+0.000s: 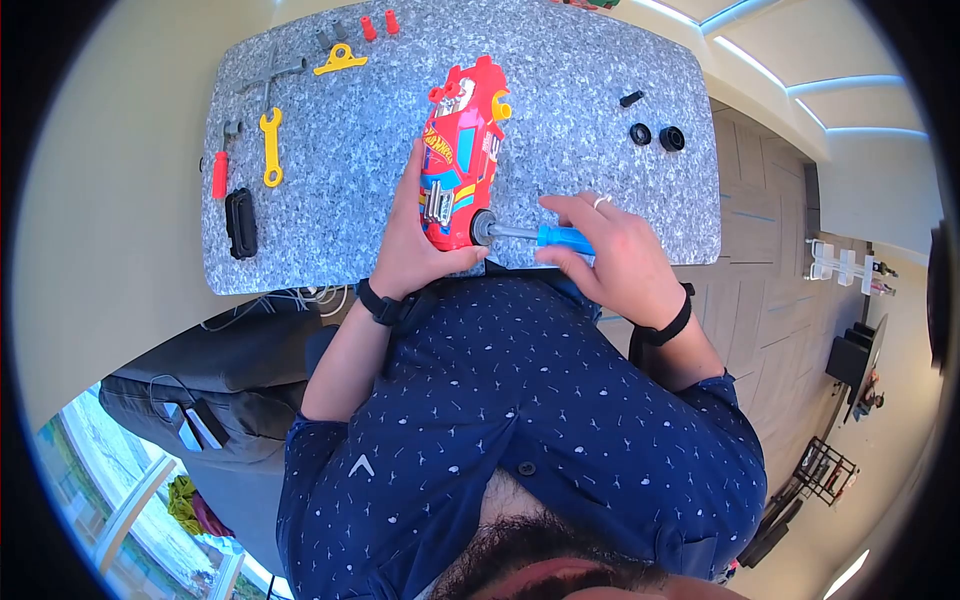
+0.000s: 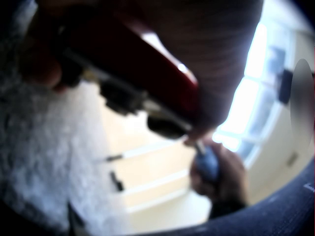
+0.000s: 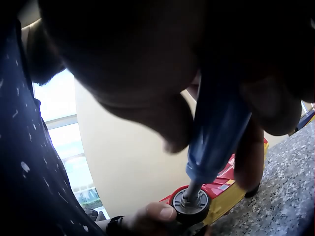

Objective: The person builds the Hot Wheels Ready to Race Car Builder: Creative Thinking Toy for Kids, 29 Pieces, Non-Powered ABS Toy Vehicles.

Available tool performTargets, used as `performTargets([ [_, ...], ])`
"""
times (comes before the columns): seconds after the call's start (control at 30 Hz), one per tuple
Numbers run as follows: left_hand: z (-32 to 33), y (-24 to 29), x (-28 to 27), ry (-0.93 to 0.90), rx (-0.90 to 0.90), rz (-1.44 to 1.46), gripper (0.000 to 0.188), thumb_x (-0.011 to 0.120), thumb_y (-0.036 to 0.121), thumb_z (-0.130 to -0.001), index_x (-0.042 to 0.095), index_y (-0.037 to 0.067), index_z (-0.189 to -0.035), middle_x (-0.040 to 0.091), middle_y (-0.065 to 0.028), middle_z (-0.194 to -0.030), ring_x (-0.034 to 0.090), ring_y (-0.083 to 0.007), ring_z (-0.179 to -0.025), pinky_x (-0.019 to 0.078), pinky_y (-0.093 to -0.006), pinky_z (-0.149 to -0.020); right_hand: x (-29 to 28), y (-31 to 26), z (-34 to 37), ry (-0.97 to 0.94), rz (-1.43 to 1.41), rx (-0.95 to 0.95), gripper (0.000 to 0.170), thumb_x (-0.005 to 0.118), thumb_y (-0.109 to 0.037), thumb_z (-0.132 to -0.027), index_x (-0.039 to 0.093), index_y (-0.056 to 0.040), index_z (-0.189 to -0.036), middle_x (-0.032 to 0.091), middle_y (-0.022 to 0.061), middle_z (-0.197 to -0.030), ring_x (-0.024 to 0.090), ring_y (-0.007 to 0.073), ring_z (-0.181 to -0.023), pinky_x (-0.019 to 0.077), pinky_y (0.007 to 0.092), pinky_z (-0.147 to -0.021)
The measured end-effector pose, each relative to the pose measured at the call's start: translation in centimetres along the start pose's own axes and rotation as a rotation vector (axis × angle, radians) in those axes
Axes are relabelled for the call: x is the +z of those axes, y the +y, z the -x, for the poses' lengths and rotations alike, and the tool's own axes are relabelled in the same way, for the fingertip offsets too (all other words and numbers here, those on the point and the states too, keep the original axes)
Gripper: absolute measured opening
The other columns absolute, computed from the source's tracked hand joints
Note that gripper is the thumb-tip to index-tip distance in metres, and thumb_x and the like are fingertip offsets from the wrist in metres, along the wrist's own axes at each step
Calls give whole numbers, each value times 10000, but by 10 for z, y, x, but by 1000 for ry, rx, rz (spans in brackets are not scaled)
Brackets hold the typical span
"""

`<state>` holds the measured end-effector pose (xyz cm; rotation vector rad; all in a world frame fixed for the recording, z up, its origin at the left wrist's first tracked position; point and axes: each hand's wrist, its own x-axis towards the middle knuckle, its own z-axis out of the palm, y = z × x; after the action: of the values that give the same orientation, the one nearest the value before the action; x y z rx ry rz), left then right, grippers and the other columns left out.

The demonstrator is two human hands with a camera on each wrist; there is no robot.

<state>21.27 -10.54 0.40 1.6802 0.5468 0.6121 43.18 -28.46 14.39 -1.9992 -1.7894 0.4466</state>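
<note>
A red toy car (image 1: pixel 462 150) lies near the table's front edge in the head view, its nose pointing away from the person. The left hand (image 1: pixel 415 235) grips its rear part, thumb beside a black wheel (image 1: pixel 482 227). The right hand (image 1: pixel 625 255) holds a screwdriver by its blue handle (image 1: pixel 566 238); the shaft meets the wheel's hub. In the right wrist view the tip sits at the centre of the grey-hubbed wheel (image 3: pixel 190 204). The left wrist view, dark and blurred, shows the car's underside (image 2: pixel 133 93) and the blue handle (image 2: pixel 207 164).
On the speckled table (image 1: pixel 560 130), a yellow wrench (image 1: pixel 271 147), a yellow part (image 1: pixel 341 60), a red-handled tool (image 1: pixel 220 174) and a black case (image 1: pixel 241 223) lie left. Two red pieces (image 1: pixel 379 25) lie at the back. Black wheels (image 1: pixel 671 138) and a small black piece (image 1: pixel 631 99) lie right.
</note>
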Motion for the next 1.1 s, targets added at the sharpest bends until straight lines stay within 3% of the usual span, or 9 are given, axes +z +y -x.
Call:
performTargets([
  [0.1,0,-1,0,-3,2,-6,1529,1049,349,-647,124,-7,-1812,416,-246,-1738,479,-350,-1599,393,-485,-1319,1,0,-3,82,-20,-81,348,794,-336,-1043,743,-122,-1313,752,137,-948,752,397,-874,595,492,-741],
  [0.2,1,-1,0,-1,-6,-3,1531,1051,350,-645,125,-4,-1813,413,-246,-1740,477,-354,-1600,392,-487,-1321,6,8,0,39,-2,-61,298,792,-338,-1045,759,-117,-1242,746,122,-882,749,400,-844,591,499,-727],
  [0.4,1,-4,0,-6,13,-56,1535,1057,349,-646,124,-5,-1812,405,-250,-1747,466,-359,-1609,393,-486,-1320,9,5,-2,-46,6,49,270,809,-318,-1026,761,-114,-1197,746,122,-933,749,390,-861,596,492,-729],
  [0.5,1,-4,0,-6,9,-14,1549,1069,367,-643,123,-7,-1812,396,-253,-1753,457,-362,-1615,393,-487,-1321,2,-3,-5,42,-33,-83,279,800,-324,-1021,756,-104,-1188,737,125,-998,753,382,-898,599,493,-738],
  [0.77,1,-7,-2,-17,30,-70,1640,1116,500,-606,124,-3,-1811,337,-263,-1789,410,-383,-1643,371,-499,-1336,9,1,-5,-106,28,-50,273,784,-315,-1030,757,-96,-1192,745,122,-1002,758,373,-925,603,502,-768],
  [1.0,1,-7,-2,-23,27,-105,1612,1105,481,-625,125,4,-1812,334,-267,-1794,399,-392,-1650,365,-505,-1340,7,0,-6,-170,42,-13,270,772,-314,-1040,753,-97,-1200,775,126,-1053,763,372,-975,604,505,-808],
  [1.1,1,-7,-3,-20,-1,-27,1574,1092,444,-652,124,11,-1815,350,-251,-1787,419,-370,-1638,376,-496,-1333,1,7,-7,-149,14,-98,257,789,-272,-1028,732,-85,-1195,767,133,-1101,749,385,-1013,590,494,-832],
])
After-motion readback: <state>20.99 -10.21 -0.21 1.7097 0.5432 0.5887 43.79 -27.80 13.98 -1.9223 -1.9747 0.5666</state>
